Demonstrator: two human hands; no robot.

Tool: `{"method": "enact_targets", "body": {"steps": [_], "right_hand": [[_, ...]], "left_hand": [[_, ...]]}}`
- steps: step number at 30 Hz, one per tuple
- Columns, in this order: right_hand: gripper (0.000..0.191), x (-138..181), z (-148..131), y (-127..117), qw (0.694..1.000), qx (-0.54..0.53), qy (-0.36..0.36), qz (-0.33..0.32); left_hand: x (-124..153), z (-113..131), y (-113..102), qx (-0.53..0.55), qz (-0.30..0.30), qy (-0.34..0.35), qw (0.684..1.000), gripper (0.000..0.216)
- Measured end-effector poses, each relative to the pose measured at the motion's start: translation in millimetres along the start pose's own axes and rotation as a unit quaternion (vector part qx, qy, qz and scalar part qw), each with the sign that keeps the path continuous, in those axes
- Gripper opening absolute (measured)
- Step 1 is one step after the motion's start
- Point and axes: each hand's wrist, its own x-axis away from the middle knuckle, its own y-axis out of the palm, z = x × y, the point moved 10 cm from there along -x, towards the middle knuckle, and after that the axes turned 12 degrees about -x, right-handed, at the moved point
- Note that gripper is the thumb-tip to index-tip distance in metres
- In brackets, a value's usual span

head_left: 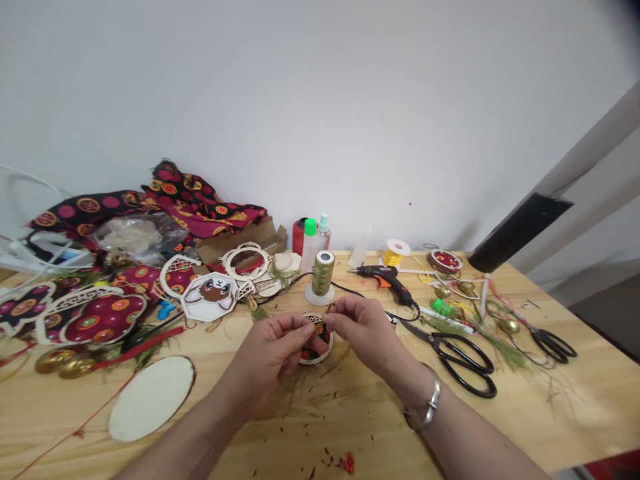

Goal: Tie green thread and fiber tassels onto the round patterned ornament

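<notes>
My left hand (pixel 273 353) and my right hand (pixel 365 327) meet over the middle of the wooden table (pixel 320 413). Both pinch a small round ornament (pixel 316 345) with a pale wooden frame and red-black patterned cloth. The right fingers also pinch a thin olive thread at the ornament's top edge. Just behind the hands stands an olive thread spool (pixel 323 275). A silver bracelet (pixel 429 400) sits on my right wrist.
Black scissors (pixel 463 363) lie right of my hands, a black glue gun (pixel 385 279) behind them, a second pair of scissors (pixel 553 345) far right. Patterned cloth (pixel 190 200), wooden frames (pixel 247 261), a sheep plaque (pixel 210 295) and a pale oval board (pixel 150 399) crowd the left.
</notes>
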Motion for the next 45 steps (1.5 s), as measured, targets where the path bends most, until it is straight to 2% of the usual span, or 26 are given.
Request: {"method": "enact_targets", "body": {"steps": [10, 18, 24, 27, 33, 36, 38, 41, 43, 45], "right_hand": [[0.011, 0.3, 0.0, -1.1, 1.0, 0.004, 0.0, 0.007], [0.012, 0.6, -4.8, -0.5, 1.0, -0.007, -0.005, 0.006], [0.011, -0.7, -4.5, -3.6, 1.0, 0.009, -0.009, 0.008], [0.011, -1.1, -6.1, -5.1, 0.999, 0.029, -0.026, 0.013], [0.01, 0.8, -5.2, -1.9, 0.999, 0.027, -0.029, 0.012], [0.009, 1.5, -2.0, 0.9, 1.0, 0.024, -0.018, -0.004], [0.009, 1.1, -2.2, -0.6, 0.999, 0.035, -0.024, -0.002], [0.008, 0.0, -2.9, -3.8, 0.998, 0.039, -0.039, 0.009], [0.009, -0.7, -2.4, -3.3, 0.999, 0.025, -0.039, 0.008], [0.011, -1.0, -0.6, -1.9, 1.0, -0.003, -0.028, 0.009]], "left_hand": [[-0.4, -8.9, -0.3, 0.074, 0.0, -0.037, 0.997, 0.023], [-1.8, -0.5, -11.4, 0.02, 0.052, 0.0, 0.998, 0.031], [2.5, 15.8, -24.0, -0.072, 0.111, 0.041, 0.99, 0.018], [3.6, 16.9, -19.8, -0.061, 0.088, 0.037, 0.994, 0.018], [4.6, 6.1, 1.7, 0.012, -0.014, 0.005, 1.0, 0.017], [4.6, 2.1, 6.0, -0.008, -0.031, -0.001, 0.999, 0.016], [4.1, 5.2, 4.0, -0.06, -0.016, 0.019, 0.998, 0.015], [6.3, 22.4, -0.5, -0.175, 0.034, 0.108, 0.978, 0.012], [11.7, 35.3, -0.8, -0.262, 0.076, 0.179, 0.945, 0.013], [19.1, 44.3, 1.1, -0.348, 0.117, 0.24, 0.899, 0.017]]}}
